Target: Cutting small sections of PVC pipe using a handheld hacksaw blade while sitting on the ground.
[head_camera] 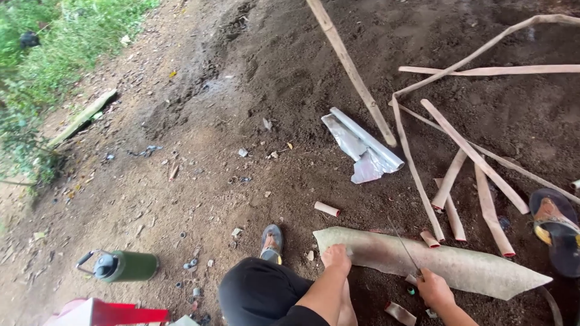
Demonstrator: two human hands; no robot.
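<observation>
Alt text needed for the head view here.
A crouching person's left hand presses a long pale sheath on bare dirt while the right hand holds a thin blade over it. Cut strips lie beyond; a green bottle lies left.

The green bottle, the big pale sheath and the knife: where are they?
green bottle (134, 265), head view, middle of its body.
big pale sheath (459, 265), head view, its broad middle.
knife (403, 246), head view, mid-blade, held by the right hand (435, 291).
</observation>
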